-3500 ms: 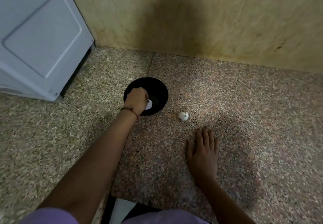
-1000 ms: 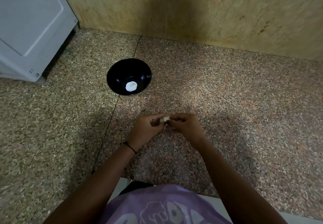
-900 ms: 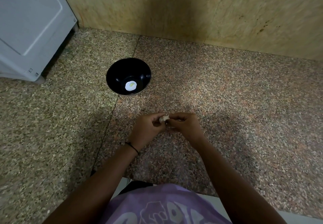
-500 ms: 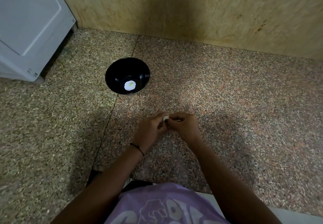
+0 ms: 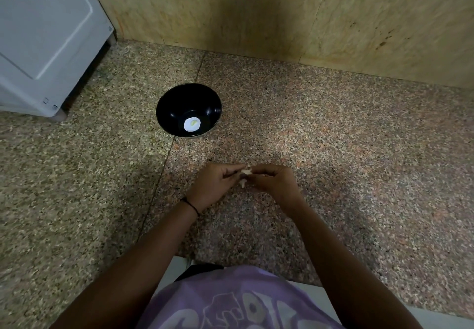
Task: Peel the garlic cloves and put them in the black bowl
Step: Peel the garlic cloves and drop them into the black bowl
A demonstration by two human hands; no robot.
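Observation:
The black bowl (image 5: 188, 108) stands on the speckled granite counter, with one pale peeled garlic clove (image 5: 192, 124) lying in its bottom. Nearer to me, right of and below the bowl, my left hand (image 5: 215, 183) and my right hand (image 5: 274, 181) meet just above the counter. Between their fingertips both pinch a small whitish garlic clove (image 5: 245, 174); a bit of its papery skin pokes out below. Most of that clove is hidden by my fingers.
A grey-white appliance (image 5: 48, 39) fills the back left corner. A beige stone wall (image 5: 295, 18) runs along the back of the counter (image 5: 359, 162). The counter's near edge lies just in front of my purple shirt (image 5: 238, 300).
3.5 s ago my left hand was at the bowl and a clove lay on the counter. Now both hands hold that clove. Over the last second they shifted only slightly.

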